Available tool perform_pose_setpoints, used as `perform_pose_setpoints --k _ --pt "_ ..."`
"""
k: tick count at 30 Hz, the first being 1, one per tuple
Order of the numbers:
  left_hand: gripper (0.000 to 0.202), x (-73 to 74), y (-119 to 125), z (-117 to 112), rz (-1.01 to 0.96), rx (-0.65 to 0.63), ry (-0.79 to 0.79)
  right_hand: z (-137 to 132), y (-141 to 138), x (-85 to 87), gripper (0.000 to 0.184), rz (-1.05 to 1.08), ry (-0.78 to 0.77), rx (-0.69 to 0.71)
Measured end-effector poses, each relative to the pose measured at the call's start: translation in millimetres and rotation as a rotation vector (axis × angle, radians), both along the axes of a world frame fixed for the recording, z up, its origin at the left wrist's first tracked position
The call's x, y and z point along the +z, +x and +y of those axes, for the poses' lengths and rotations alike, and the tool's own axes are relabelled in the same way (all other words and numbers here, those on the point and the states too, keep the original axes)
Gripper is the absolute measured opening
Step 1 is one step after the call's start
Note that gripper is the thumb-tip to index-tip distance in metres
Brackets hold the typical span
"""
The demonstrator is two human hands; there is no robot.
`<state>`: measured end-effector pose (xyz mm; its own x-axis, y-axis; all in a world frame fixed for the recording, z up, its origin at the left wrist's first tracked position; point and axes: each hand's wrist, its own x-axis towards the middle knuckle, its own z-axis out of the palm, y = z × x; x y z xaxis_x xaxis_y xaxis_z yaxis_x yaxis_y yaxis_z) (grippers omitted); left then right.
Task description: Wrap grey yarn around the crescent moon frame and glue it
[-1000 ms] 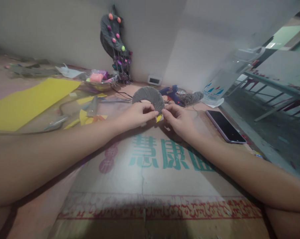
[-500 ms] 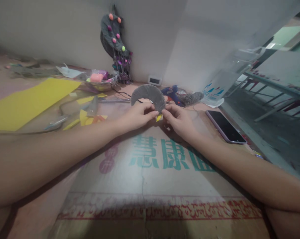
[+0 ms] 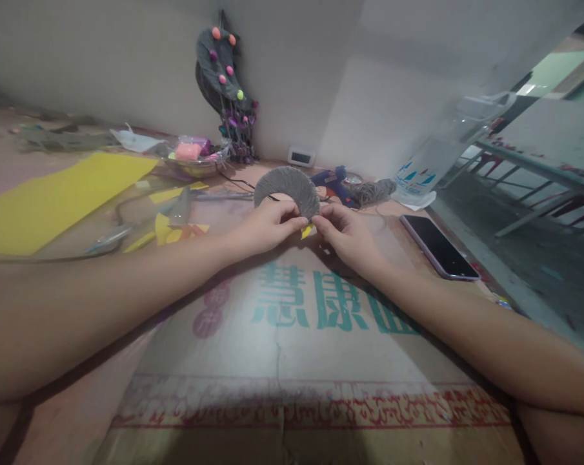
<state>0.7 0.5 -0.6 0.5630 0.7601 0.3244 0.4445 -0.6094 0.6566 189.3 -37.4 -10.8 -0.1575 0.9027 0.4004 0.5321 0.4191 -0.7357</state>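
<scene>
- Against a second ago, the grey yarn-wrapped crescent has turned a little. Its left end reaches slightly further left, and more of the open middle shows.
- Our hands have barely shifted; the right one has edged a touch to the left.
- Our left hand pinches the crescent's lower right end between thumb and closed fingers.
- Our right hand meets it there, fingertips narrowed onto the same end, where a yellow unwrapped tip pokes out.
- The crescent stands upright, held just above the far edge of the printed cardboard sheet.
- The cardboard lies flat and bare between our forearms, open towards us.
- On the right, a phone lies near the cardboard's edge, close to our right wrist.
- Just behind the crescent are a blue glue gun and a ball of grey yarn.
- To the left lie a yellow foam sheet and yellow offcuts.
- A bowl of coloured bits sits further back, with a grey hanging ornament in the wall corner.
</scene>
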Motion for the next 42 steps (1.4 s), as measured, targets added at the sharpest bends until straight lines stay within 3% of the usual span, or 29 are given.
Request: perform_pose_setpoints --k 8,17,26,42 --pt "0.028 -3.0 -0.6 0.5 -0.005 -0.036 -0.065 1.2 1.3 -1.9 0.019 -0.016 0.012 -0.006" --pt "0.029 -0.3 -0.3 -0.6 0.048 0.000 -0.065 1.3 1.4 -1.9 0.019 -0.016 0.005 -0.004" --pt "0.021 -3.3 -0.5 0.7 -0.019 0.062 -0.047 4.9 2.9 -5.3 0.018 -0.019 0.047 0.016" --pt "0.028 0.2 -1.3 -0.6 0.043 -0.014 -0.113 5.1 3.8 -6.7 0.015 -0.034 0.070 0.033"
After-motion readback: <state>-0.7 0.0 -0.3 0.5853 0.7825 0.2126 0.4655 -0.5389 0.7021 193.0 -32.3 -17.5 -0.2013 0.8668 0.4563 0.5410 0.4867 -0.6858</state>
